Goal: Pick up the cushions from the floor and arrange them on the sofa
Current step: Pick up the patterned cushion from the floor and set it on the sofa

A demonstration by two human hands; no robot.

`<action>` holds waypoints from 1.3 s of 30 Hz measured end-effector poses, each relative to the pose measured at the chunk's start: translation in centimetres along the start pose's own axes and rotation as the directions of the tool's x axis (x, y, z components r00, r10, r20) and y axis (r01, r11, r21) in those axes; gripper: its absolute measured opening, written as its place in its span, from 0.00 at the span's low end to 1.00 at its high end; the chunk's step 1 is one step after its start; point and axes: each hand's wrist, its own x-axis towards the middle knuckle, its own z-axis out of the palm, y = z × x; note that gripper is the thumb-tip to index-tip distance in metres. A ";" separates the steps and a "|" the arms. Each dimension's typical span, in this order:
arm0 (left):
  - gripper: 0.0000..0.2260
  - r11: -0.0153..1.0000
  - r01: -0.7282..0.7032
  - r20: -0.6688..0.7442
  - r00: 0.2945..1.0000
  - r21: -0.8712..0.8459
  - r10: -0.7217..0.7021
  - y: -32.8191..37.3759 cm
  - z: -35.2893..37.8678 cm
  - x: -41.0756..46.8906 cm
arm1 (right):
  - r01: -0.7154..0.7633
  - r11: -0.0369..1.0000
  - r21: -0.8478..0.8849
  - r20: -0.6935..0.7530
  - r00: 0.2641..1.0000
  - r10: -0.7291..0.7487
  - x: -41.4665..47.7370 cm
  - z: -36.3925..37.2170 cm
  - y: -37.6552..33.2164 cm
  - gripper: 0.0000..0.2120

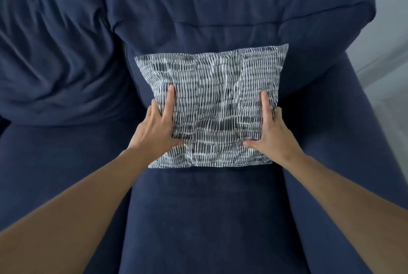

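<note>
A grey-and-white patterned cushion [212,101] stands on the dark blue sofa seat [205,218], leaning back against the right back pillow [231,15]. My left hand [157,126] grips the cushion's left side, thumb pressed into its lower front and fingers along the edge. My right hand [272,130] holds the right side the same way. The cushion's bottom edge rests on the seat. No other cushion shows in this view.
A second, rumpled back pillow [53,52] fills the sofa's left half, above the left seat [55,163]. The sofa's right armrest [344,136] runs down the right side. Pale floor and wall [390,70] show beyond it.
</note>
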 end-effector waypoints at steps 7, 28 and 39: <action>0.69 0.993 0.091 -0.007 0.996 0.078 -0.091 -1.5 1.8 4.7 | -0.041 0.994 -0.101 0.067 0.997 0.048 3.7 1.3 3.1 0.68; 0.52 0.998 0.066 0.150 0.987 -0.023 -0.062 -11.8 -1.5 -8.6 | -0.175 0.977 0.123 0.184 0.971 0.151 -5.2 2.8 -9.6 0.57; 0.52 0.999 0.040 0.140 0.989 0.010 -0.041 -19.4 -2.1 -24.0 | -0.147 0.989 0.013 0.220 0.965 0.141 -16.1 7.8 -22.7 0.54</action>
